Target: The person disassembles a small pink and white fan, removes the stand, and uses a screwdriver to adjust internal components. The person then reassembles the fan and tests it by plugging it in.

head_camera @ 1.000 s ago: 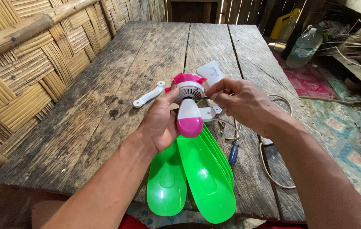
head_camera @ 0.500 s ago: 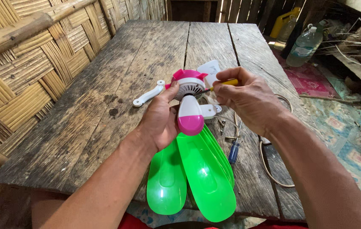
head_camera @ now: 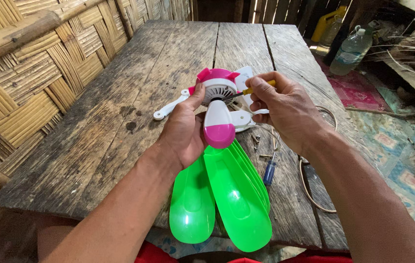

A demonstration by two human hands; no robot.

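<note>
Weathered plank table (head_camera: 134, 87) beside woven bamboo wall (head_camera: 32, 73); left hand (head_camera: 185, 129) grips fan (head_camera: 219, 104), right hand (head_camera: 285, 109) pinches screwdriver (head_camera: 256, 88).

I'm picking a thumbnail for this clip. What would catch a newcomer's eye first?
The bright green plastic fan blades fanned out at the near table edge stand out most, joined to a pink-and-white plastic fan motor housing gripped by the left hand. Beside it, the right hand points a yellow-handled screwdriver at the housing. Everything rests over a weathered grey wooden plank table.
</note>
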